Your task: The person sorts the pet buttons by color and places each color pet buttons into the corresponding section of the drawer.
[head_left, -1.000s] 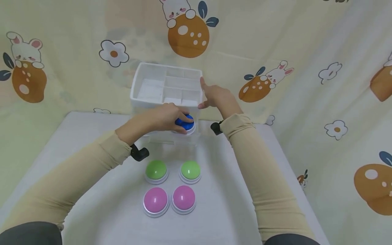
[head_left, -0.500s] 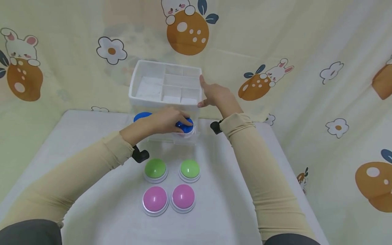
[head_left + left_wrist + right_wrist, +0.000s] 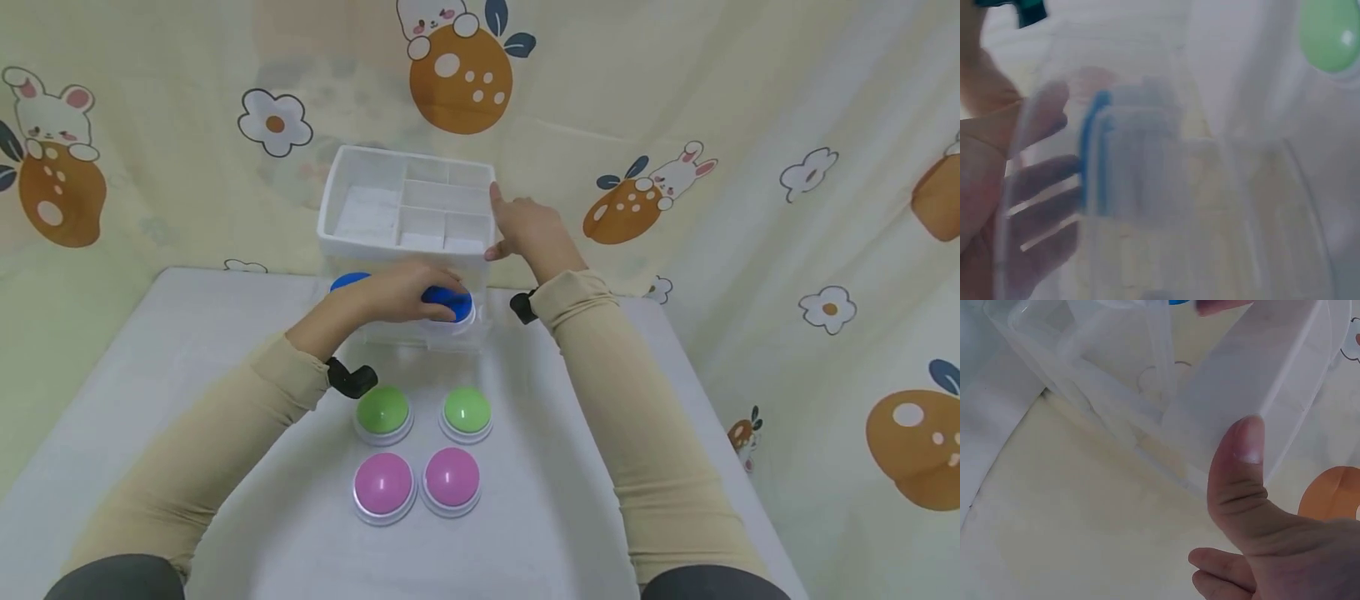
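On the white cloth-covered counter [image 3: 225, 350], the left hand [image 3: 401, 292] reached into the open clear drawer [image 3: 420, 329] at the base of a translucent white plastic organiser box [image 3: 352, 242]. Its fingers curled over a round blue dome button with a white rim [image 3: 452, 302], gripping it from above so it could sit against the drawer floor. A second blue dome button [image 3: 347, 282] showed just behind the wrist, at the drawer's left side; the blurred left-wrist view suggested, though not clearly, fingers [image 3: 1041, 187] seen through the drawer's clear wall.

In front of the drawer, apart from both hands, two green dome buttons [image 3: 383, 412] stood side by side, with two pink dome buttons [image 3: 384, 487] in a row nearer the person.

To the right, the right hand [image 3: 528, 229] lay against the organiser's right side, fingers fairly straight and its thumb [image 3: 1235, 481] pressed flat to the wall, apparently bracing the box so it stayed put. Rabbit-print fabric [image 3: 750, 125] hung behind.
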`<state>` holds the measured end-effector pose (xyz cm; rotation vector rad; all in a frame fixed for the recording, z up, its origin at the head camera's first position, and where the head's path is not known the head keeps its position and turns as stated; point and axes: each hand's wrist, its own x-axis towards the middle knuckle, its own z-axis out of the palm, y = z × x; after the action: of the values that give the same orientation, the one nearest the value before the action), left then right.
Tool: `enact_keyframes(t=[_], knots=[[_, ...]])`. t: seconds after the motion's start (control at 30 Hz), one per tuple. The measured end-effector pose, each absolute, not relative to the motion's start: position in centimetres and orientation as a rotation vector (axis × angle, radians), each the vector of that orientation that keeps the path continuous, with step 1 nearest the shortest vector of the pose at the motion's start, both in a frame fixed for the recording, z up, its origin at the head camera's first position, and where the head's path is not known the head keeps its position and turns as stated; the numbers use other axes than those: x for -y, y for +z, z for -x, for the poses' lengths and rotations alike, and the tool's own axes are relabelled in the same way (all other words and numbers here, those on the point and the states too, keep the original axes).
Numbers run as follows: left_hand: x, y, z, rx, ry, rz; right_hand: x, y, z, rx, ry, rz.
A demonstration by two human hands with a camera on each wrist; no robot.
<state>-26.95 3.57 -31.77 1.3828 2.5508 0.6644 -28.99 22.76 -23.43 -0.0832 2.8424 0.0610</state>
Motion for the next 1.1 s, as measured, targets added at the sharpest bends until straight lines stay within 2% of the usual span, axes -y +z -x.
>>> enact_keyframes(t=[0.13,0.3,0.43,0.57,0.7,1.1], knots=[[-1.5,-31.2,24.8,-2.741,0.917,-1.318,-21.9,-23.4,29.0,-2.879,0.124,0.1],[2.0,-32.0,22.2,-3.089,1.726,-1.283,-21.6,-23.0,29.2,-2.865,0.217,0.115],[4.9,-34.7,21.6,-3.099,2.163,-0.973,-21.8,-22.5,29.6,-2.833,0.246,0.159],[6.6,-37.8,21.9,-2.943,2.069,-0.604,-22.0,-22.2,29.9,-2.803,0.23,0.17],[7.0,-40.0,22.7,-2.858,1.883,-0.383,-22.2,-22.3,30.1,-2.798,0.215,0.175],[6.3,-41.6,23.7,-2.857,1.764,-0.26,-22.0,-22.7,30.0,-2.79,0.226,0.146]])
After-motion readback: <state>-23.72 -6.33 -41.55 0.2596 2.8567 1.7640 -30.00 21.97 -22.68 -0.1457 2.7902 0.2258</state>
